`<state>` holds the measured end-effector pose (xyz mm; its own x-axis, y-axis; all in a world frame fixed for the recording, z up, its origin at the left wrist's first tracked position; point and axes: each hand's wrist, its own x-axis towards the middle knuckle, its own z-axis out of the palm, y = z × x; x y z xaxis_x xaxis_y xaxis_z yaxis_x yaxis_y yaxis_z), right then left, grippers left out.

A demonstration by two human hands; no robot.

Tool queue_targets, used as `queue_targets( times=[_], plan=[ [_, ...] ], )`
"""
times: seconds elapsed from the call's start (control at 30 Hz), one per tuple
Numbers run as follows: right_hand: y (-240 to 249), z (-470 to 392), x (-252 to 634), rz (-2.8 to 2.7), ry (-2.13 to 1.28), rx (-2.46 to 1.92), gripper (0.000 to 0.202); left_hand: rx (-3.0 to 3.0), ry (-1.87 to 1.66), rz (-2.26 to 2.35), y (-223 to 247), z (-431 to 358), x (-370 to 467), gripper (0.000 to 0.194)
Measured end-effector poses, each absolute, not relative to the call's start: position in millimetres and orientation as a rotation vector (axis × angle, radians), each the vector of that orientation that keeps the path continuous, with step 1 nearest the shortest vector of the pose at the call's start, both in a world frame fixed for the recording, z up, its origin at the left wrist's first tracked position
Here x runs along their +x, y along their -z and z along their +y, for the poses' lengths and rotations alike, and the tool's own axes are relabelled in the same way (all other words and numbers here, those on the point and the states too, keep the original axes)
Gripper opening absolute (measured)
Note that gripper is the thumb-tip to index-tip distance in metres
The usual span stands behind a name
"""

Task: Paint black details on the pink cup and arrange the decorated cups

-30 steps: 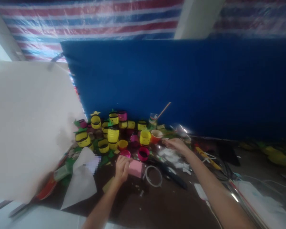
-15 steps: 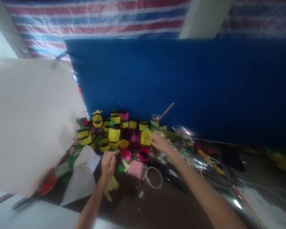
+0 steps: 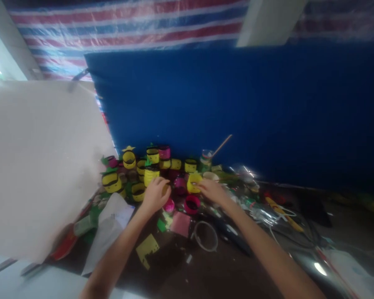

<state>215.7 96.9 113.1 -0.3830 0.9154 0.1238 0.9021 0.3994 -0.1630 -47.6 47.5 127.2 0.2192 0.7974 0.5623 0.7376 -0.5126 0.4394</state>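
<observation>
My right hand [image 3: 214, 192] pinches the right side of a small yellow cup-like ring [image 3: 193, 183], its fingertips at the wall. My left hand [image 3: 156, 194] is closed, fingers bent together in front of a tall yellow cup [image 3: 151, 173] with a dark rim. What those fingers hold, if anything, is hidden and blurred. Just below the left fingertips stands a small pink pot [image 3: 168, 205]. A magenta cup [image 3: 192, 204] with a dark inside sits below the yellow ring, and a purple cup [image 3: 180, 186] lies between the hands.
Several yellow cups with green tops [image 3: 111, 182] crowd the left. A jar [image 3: 207, 160] with a stick stands behind. Pink paper [image 3: 180, 224], a clear ring [image 3: 206, 236] and yellow scrap [image 3: 147, 250] lie in front. Plastic and cables clutter the right; a blue panel [image 3: 205, 99] rises behind.
My left hand has moved up and to the right, now covering the orange-yellow cup that showed before. My right hand stays at the yellow ring. The view has shifted slightly.
</observation>
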Motion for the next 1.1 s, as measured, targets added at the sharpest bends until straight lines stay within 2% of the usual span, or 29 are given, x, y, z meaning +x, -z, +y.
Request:
queue_targets(
  times=[0.2, 0.47, 0.63, 1.1],
  plan=[
    [-113, 95, 227, -2.38, -0.104, -1.641, 0.025, 2.362, -0.786, 1.611, -138, 97, -10, 0.024],
    [-115, 92, 248, -2.214, -0.089, -1.673, 0.024, 2.367, -0.592, 1.705, -117, 142, 30, 0.022],
    [-114, 86, 255, -2.19, -0.074, -1.699, 0.024, 2.407, -0.542, 1.737, -103, 153, 42, 0.028],
    [-107, 90, 223, -2.363, -0.053, -1.528, 0.028, 2.35, -0.625, 1.744, -99, 151, 21, 0.026]
  ],
)
